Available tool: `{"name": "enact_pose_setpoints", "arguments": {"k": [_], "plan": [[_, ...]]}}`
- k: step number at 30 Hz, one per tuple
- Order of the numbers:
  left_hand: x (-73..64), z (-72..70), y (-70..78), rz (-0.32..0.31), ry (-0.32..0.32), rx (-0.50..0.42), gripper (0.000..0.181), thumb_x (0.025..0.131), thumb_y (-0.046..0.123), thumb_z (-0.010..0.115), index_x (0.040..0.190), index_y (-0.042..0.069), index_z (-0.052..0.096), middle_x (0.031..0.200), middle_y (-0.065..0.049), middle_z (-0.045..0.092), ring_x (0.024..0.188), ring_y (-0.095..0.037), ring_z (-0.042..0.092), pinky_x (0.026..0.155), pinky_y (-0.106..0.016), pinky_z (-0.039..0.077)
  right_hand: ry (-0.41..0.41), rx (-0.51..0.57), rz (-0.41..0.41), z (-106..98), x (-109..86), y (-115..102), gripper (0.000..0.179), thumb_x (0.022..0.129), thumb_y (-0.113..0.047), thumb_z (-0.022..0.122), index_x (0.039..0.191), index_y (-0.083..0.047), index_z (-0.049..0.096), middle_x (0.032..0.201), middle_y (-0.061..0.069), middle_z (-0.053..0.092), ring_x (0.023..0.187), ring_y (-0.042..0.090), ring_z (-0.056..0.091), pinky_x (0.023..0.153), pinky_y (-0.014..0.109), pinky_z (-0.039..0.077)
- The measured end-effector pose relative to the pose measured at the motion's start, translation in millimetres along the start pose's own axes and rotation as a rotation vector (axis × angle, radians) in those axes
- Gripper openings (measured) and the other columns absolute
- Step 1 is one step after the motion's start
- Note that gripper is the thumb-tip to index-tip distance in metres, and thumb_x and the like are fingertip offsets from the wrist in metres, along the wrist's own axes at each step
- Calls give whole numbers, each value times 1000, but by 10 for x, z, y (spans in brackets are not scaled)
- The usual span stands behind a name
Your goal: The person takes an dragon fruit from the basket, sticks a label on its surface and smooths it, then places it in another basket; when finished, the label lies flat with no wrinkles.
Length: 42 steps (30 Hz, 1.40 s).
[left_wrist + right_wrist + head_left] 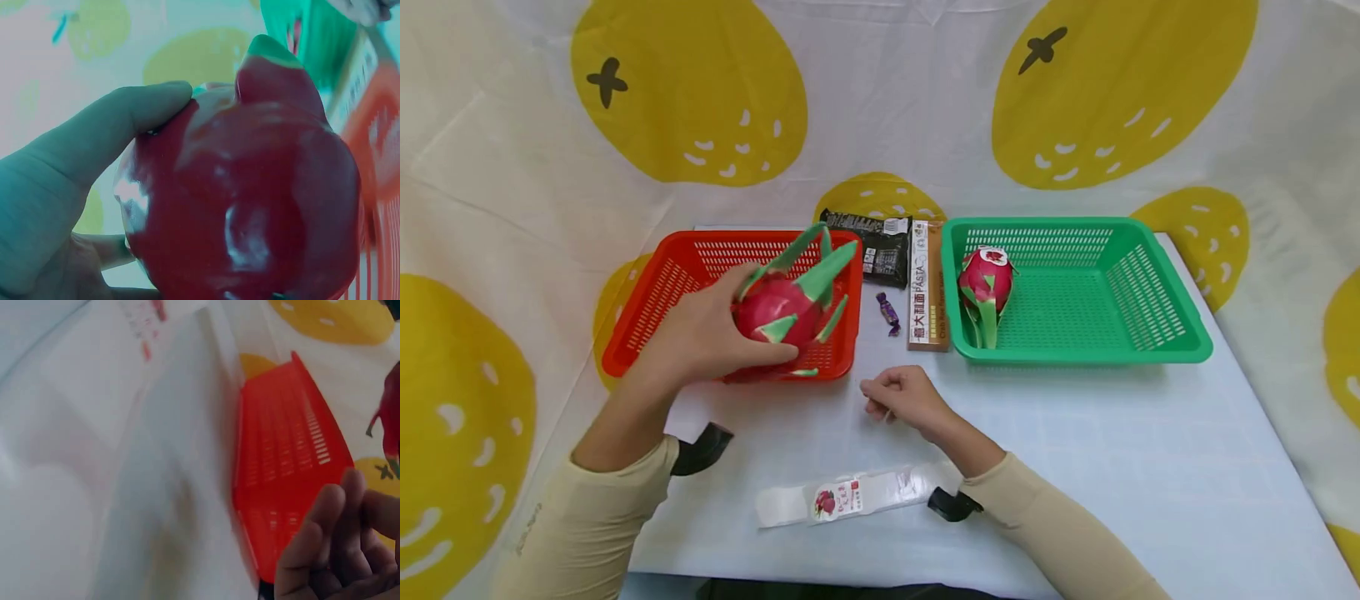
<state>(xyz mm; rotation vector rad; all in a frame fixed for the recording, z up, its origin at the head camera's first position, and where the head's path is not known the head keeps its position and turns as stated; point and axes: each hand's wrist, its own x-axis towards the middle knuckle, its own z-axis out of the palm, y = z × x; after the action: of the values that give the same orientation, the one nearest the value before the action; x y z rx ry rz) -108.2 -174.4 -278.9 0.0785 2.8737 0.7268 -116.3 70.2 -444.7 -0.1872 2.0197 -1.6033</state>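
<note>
My left hand (707, 329) grips a dragon fruit (786, 308) with long green scales, holding it over the red basket (842, 365). In the left wrist view the thumb lies across the top of the glossy red fruit (244, 194), with other fingers at its side. My right hand (910, 396) hovers above the table in front of the brown pasta box (937, 308), fingers loosely curled and holding nothing. A second dragon fruit (987, 279), bearing a round sticker, lies in the left end of the green basket (1067, 308).
A black packet (883, 254) and a purple wrapped candy (888, 314) lie between the baskets, beside the pasta box. Near the front edge a clear plastic strip with a dragon fruit label (838, 497) lies flat. A patterned cloth (895, 100) hangs behind the table.
</note>
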Motion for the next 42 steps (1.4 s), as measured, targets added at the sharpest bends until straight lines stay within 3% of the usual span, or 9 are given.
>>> {"name": "enact_pose_setpoints", "arguments": {"k": [2, 5, 8, 11, 16, 25, 33, 38, 42], "plan": [[-49, 141, 137, 46, -14, 20, 98, 60, 55, 81, 139, 22, 33, 121, -9, 53, 112, -29, 48, 70, -41, 56, -70, -230, -91, -105, -160, 113, 26, 93, -20, 58, 92, 3, 69, 76, 5, 69, 67, 11, 60, 61, 26, 51], [-116, 366, 317, 109, -33, 77, 98, 57, 52, 83, 138, 24, 36, 118, -4, 56, 107, -24, 51, 68, -38, 56, -154, -615, -230, -244, -445, 303, 24, 90, -22, 63, 102, -2, 69, 93, 5, 69, 85, 16, 62, 74, 33, 51], [-182, 590, 489, 170, -47, 167, 99, 54, 52, 85, 138, 27, 39, 115, -3, 58, 102, -21, 54, 66, -35, 55, -138, -929, -314, -340, -708, 500, 46, 79, -35, 74, 115, -8, 64, 109, 6, 63, 100, 22, 57, 81, 40, 49], [-208, 805, 632, 237, -63, 255, 97, 53, 52, 85, 137, 30, 42, 112, -2, 60, 97, -18, 56, 64, -33, 54, -64, -1088, -361, -400, -894, 674, 66, 68, -44, 81, 120, -11, 60, 112, 6, 59, 101, 23, 53, 79, 41, 46], [-128, 1141, 731, 328, -87, 367, 92, 55, 51, 84, 135, 32, 44, 110, -4, 61, 91, -21, 58, 60, -35, 53, 24, -1122, -396, -421, -1037, 844, 68, 65, -43, 83, 120, -11, 60, 104, 2, 58, 94, 18, 50, 76, 36, 44], [188, 1604, 672, 363, -201, 476, 88, 58, 48, 84, 135, 33, 43, 109, -5, 61, 91, -24, 54, 60, -35, 52, 29, -1025, -325, -356, -1100, 888, 47, 64, -37, 85, 101, -15, 65, 97, -5, 52, 90, 12, 44, 74, 32, 42], [371, 1717, 611, 335, -282, 380, 95, 59, 47, 84, 141, 33, 38, 116, -5, 57, 100, -23, 51, 69, -37, 53, 33, -1030, -299, -337, -1149, 880, 52, 65, -37, 84, 107, -18, 60, 102, -5, 57, 93, 13, 48, 79, 36, 46], [385, 1738, 508, 314, -264, 208, 103, 60, 45, 86, 145, 35, 30, 139, -9, 42, 121, -28, 44, 80, -43, 54, 35, -1030, -265, -338, -1153, 868, 64, 63, -41, 84, 117, -17, 59, 104, -4, 57, 95, 13, 48, 80, 38, 46], [367, 1722, 410, 334, -296, 74, 102, 62, 41, 86, 146, 35, 29, 143, -8, 39, 126, -27, 41, 82, -43, 55, 56, -1035, -247, -316, -1126, 852, 66, 62, -47, 84, 117, -18, 61, 101, -4, 56, 92, 12, 48, 78, 37, 45]]}}
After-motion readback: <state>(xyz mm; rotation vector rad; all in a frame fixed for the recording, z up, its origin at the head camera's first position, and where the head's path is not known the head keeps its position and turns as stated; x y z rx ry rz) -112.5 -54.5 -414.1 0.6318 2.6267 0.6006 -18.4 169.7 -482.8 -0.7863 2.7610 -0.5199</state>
